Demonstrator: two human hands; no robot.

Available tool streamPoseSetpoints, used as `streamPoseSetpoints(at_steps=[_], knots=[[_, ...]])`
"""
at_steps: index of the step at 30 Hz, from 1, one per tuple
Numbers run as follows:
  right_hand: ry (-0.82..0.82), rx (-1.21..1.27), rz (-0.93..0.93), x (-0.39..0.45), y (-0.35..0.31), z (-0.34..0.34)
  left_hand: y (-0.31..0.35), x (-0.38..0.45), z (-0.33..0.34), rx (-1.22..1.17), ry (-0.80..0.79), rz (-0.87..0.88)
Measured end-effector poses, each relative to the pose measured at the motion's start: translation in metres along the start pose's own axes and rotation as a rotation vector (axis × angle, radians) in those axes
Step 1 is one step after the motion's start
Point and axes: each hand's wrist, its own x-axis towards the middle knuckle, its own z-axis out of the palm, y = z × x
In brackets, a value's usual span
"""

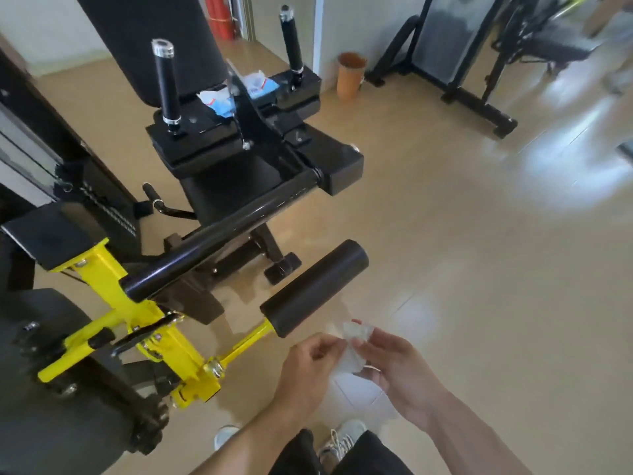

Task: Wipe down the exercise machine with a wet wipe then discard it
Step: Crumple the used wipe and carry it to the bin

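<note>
Both your left hand (310,358) and right hand (394,365) pinch the limp wet wipe (352,344) between them; it's light and tearable, so grip its edges

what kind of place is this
Most likely a gym. A leg machine with a black roller pad and yellow frame fills the left, and more black exercise frames stand by the far wall on a bare tiled floor.

Glossy tan floor (479,269), white walls (359,25)
</note>
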Motion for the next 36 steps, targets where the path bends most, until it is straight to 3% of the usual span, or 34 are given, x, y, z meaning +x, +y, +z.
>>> streamPoseSetpoints(at_steps=[11, 17, 22, 28, 36], knots=[[0.145, -0.045, -0.079, -0.016, -0.055, -0.145, 0.054, 0.037, 0.145, 0.001, -0.171, 0.012], [0.311, 0.057, -0.048, 0.022, -0.08, -0.183, 0.072, 0.085, 0.182, -0.041, -0.138, -0.017], [0.393, 0.102, -0.072, 0.074, -0.149, -0.234, 0.118, 0.157, 0.227, -0.069, -0.172, -0.006], [0.408, 0.057, -0.14, 0.126, -0.231, -0.277, 0.182, 0.238, 0.266, -0.078, -0.355, -0.027], [0.35, 0.077, -0.15, 0.214, -0.308, -0.326, 0.243, 0.343, 0.303, -0.07, -0.155, -0.052]])
